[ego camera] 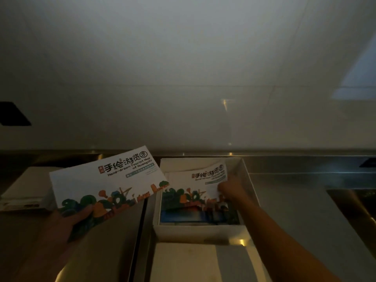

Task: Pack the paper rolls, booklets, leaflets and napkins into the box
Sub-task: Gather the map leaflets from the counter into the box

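Observation:
A white open box (249, 180) stands on a steel counter at centre. Inside it lies a tourist-map leaflet (195, 192) with a cartoon skyline, on top of a blue-edged stack. My right hand (230, 190) is inside the box, fingers pinching that leaflet's right edge. My left hand (79, 218) holds a second, identical leaflet (107, 180) by its lower left corner, raised and tilted, just left of the box. No paper rolls or napkins are recognisable in the dim light.
A white flat stack or box (24, 190) lies at far left on the counter. A white sheet (183, 261) lies in front of the box. A sink basin (356, 204) opens at right. A wall rises behind the counter.

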### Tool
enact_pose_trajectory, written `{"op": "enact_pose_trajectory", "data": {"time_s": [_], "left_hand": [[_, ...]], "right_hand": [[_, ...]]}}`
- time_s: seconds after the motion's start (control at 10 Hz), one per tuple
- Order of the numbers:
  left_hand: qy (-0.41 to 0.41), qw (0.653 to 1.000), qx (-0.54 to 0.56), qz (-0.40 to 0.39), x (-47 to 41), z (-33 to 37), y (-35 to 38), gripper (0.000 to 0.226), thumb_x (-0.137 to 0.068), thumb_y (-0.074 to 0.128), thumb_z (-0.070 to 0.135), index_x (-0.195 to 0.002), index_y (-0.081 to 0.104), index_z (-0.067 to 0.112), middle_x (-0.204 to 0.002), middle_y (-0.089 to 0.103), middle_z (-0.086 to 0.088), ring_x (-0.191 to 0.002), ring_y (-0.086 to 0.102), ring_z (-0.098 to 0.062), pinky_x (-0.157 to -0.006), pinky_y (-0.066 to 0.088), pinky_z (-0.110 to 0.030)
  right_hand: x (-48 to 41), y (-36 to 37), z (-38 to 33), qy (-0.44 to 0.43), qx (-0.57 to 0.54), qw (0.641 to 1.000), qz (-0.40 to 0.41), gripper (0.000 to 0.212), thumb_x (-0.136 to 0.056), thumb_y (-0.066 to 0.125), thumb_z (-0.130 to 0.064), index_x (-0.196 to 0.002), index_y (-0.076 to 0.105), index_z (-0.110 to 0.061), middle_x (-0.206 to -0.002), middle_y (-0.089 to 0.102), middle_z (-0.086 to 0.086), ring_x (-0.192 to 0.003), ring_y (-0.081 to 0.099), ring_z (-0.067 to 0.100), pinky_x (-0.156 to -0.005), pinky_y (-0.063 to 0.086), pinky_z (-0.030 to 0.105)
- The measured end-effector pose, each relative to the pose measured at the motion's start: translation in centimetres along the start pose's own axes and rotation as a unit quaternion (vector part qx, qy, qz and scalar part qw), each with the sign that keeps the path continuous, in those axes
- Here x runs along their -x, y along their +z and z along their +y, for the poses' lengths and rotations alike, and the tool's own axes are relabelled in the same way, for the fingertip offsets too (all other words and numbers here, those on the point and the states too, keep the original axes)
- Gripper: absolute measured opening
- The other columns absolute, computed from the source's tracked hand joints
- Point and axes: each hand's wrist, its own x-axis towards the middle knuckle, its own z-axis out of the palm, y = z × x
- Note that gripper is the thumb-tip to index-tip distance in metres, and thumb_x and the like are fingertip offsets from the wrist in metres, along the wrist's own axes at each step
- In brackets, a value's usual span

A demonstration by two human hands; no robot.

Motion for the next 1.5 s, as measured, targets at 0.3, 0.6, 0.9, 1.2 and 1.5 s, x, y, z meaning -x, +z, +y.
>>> {"op": "enact_pose_trajectory", "data": {"time_s": [0.3,0.6,0.9,1.2,1.5], "left_hand": [[0.051,0.997,-0.014,-0.05,12.2,6.3,11.0,0.022,-0.076,0.067,0.007,-0.096,0.059,0.006,-0.103,0.063,-0.016,-0.093,0.059,-0.035,-0.086,0.047,-0.047],[0.056,0.985,-0.064,-0.153,9.8,5.5,19.5,0.024,-0.079,0.062,-0.007,-0.094,0.057,0.011,-0.086,0.067,-0.002,-0.07,0.066,-0.014,-0.053,0.052,-0.022],[0.07,0.955,-0.269,-0.101,4.6,1.0,26.2,0.061,-0.07,0.067,-0.009,-0.125,0.045,0.005,-0.122,0.06,-0.018,-0.106,0.06,-0.032,-0.086,0.054,-0.042],[0.251,0.745,-0.617,-0.046,5.5,-0.6,26.9,0.06,-0.089,0.051,0.021,-0.143,0.027,0.014,-0.153,0.0,-0.024,-0.14,0.012,-0.045,-0.111,0.029,-0.053],[0.213,0.659,-0.708,-0.134,5.4,0.4,26.7,0.093,-0.079,0.059,0.052,-0.149,0.008,0.015,-0.154,0.005,-0.022,-0.142,0.008,-0.038,-0.117,0.019,-0.046]], "right_hand": [[-3.3,3.1,2.7,0.022,0.235,0.971,0.047,0.044,-0.077,0.07,-0.026,-0.114,0.049,-0.012,-0.116,0.06,0.011,-0.101,0.062,0.025,-0.085,0.055,0.041],[3.1,-3.3,2.1,-0.06,0.241,0.966,0.076,0.045,-0.083,0.061,-0.037,-0.124,0.046,-0.026,-0.115,0.059,0.002,-0.101,0.06,0.017,-0.081,0.053,0.034],[11.7,-8.9,5.5,-0.036,0.157,0.982,0.097,0.02,-0.083,0.065,-0.026,-0.102,0.059,-0.026,-0.076,0.062,-0.007,-0.071,0.06,0.006,-0.061,0.041,0.017],[11.7,-8.9,6.7,-0.022,0.159,0.978,0.133,0.018,-0.08,0.068,-0.022,-0.094,0.058,-0.03,-0.074,0.063,-0.006,-0.069,0.062,0.01,-0.067,0.047,0.029],[12.1,-7.1,7.3,-0.051,0.208,0.973,0.086,0.026,-0.082,0.064,-0.027,-0.103,0.051,-0.034,-0.083,0.059,-0.01,-0.074,0.058,0.004,-0.064,0.039,0.015]]}}
